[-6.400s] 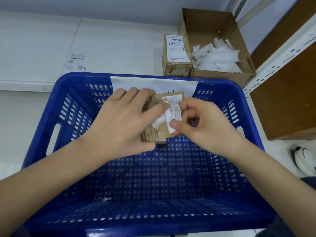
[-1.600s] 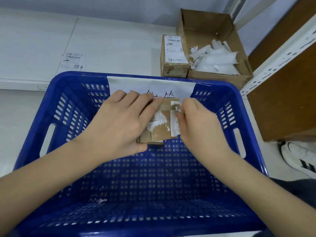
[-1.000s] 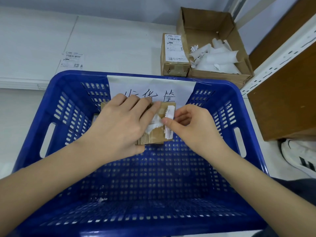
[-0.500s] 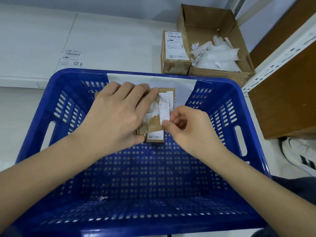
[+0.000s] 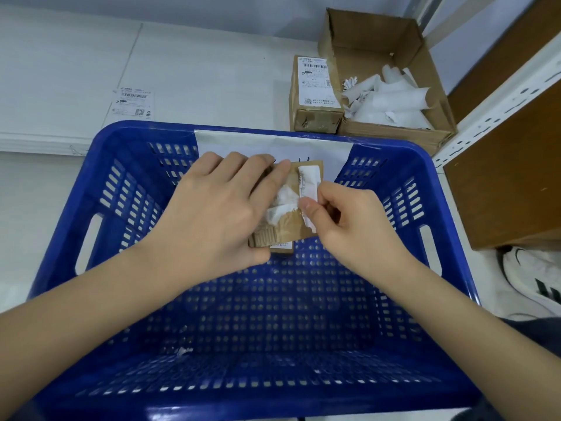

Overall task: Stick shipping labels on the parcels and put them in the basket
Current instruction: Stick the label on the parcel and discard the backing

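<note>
Peeling is the step in hand, judging by the torn white paper on the cardboard. Starting at the left, a loose shipping label [image 5: 132,102] lies flat on the white surface, well beyond the fingertips and outside the blue basket [image 5: 100,177]. The left hand [image 5: 218,208] lies over a small brown parcel [image 5: 291,229] held above the basket floor, its 4 fingers straight and close together across the parcel's top, thumb under the near edge. Just right of those fingertips, ragged white label scraps [image 5: 283,203] cling to the cardboard. The right hand [image 5: 349,226] pinches a white paper strip [image 5: 309,185] between thumb and forefinger, the other fingers curled in. Beyond both hands, outside the basket, stands a labelled parcel [image 5: 315,92] touching an open carton of paper scraps [image 5: 391,98]. The next move probably calls for a steady pull on the strip while the left hand braces the parcel, since thin paper is likely to tear.
</note>
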Demonstrator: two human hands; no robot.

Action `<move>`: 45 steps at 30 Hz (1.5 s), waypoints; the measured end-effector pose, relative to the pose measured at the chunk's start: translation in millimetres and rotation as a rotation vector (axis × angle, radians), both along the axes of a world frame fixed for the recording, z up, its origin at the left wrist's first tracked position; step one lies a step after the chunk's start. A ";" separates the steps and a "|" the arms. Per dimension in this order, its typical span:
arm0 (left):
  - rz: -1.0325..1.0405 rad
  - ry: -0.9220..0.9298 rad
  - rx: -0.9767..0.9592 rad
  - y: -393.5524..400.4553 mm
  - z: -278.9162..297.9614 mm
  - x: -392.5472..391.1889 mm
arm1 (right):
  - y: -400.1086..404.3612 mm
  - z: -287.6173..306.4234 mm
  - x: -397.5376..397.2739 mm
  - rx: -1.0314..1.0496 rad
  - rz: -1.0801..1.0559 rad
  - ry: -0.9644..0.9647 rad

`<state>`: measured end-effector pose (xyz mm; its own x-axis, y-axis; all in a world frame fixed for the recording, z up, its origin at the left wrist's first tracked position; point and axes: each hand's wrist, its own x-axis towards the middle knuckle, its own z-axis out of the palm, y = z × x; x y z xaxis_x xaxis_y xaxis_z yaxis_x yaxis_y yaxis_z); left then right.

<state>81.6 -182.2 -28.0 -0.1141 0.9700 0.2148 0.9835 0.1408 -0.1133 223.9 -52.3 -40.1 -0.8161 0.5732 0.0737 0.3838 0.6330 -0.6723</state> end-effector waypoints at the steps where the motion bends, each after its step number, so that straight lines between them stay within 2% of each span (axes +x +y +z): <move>1: 0.006 0.002 0.003 0.3 1.7 -0.1 | 0.9 0.0 0.5 0.000 -0.008 0.011; 5: 0.028 0.059 0.033 -2.7 5.4 4.6 | 4.2 6.3 -2.0 0.028 -0.036 0.020; 10: 0.040 0.102 0.000 -8.0 4.3 13.9 | 13.8 10.0 -4.1 0.048 0.057 0.019; 16: 0.028 0.081 -0.007 -6.0 7.6 13.5 | 15.7 8.8 -4.0 -0.201 0.004 0.114; 21: 0.008 0.132 -0.012 -6.8 7.9 12.3 | 13.2 8.1 -5.8 -0.219 0.015 0.111; 28: -0.046 0.203 0.066 -5.2 3.8 11.9 | 13.7 8.1 -2.4 -0.096 -0.007 0.139; 33: -0.020 0.171 0.069 -4.5 2.9 8.3 | -1.0 11.9 -3.3 0.001 -0.047 -0.037; 35: -0.019 0.178 0.060 -4.6 3.5 8.8 | -2.1 10.9 -3.3 0.042 -0.053 -0.032; 45: -0.038 0.181 0.033 -2.0 2.8 4.0 | 9.6 13.1 4.2 -0.158 -0.056 0.001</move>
